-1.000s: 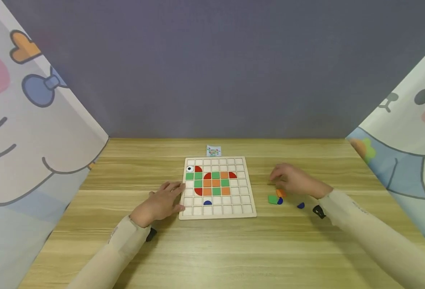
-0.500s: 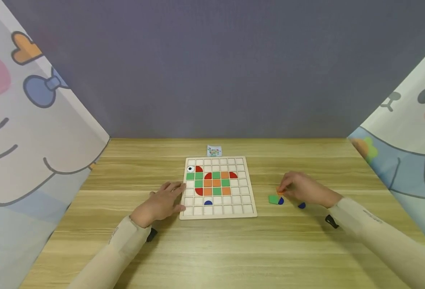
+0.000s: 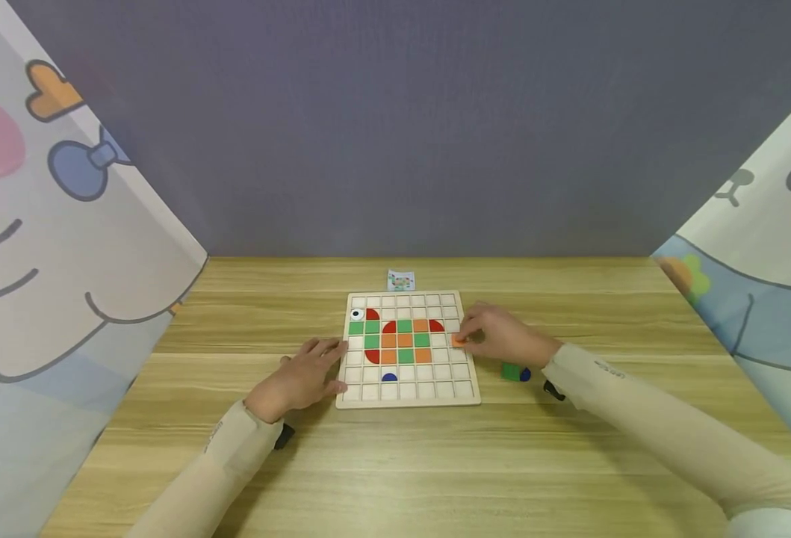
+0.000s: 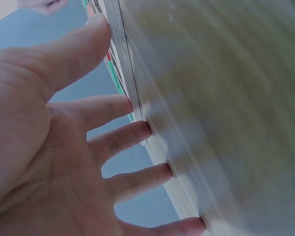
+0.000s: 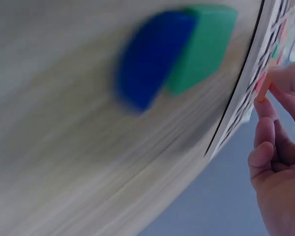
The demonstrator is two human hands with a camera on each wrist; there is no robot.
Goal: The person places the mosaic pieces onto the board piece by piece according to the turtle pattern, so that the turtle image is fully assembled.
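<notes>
A wooden grid board (image 3: 435,390) lies on the table. It bears green, orange and red tiles in a joined shape, a round eye tile (image 3: 357,314) at upper left, and a blue half-circle tile (image 3: 389,377) lower down. Between thumb and fingertips, my right hand (image 3: 505,335) pinches an orange tile (image 3: 458,341) over the board's right side, also visible as an orange tile (image 5: 265,87) in the right wrist view. My left hand (image 3: 301,379) rests at the board's left edge, its fingers (image 4: 130,184) spread and nearly straight, fingertips at the edge.
Right of the board lie a green square tile (image 3: 511,371) and a blue half-circle tile (image 3: 525,375), side by side. Behind the board is a small picture card (image 3: 401,281). A grey panel (image 3: 429,134) stands at the table's back, with cartoon-printed cloth (image 3: 99,246) at both sides.
My right hand picked up the orange tile from the small group at right and carried it left over the board. A separate blue half-circle is now hidden behind the right arm. My left hand stays put.
</notes>
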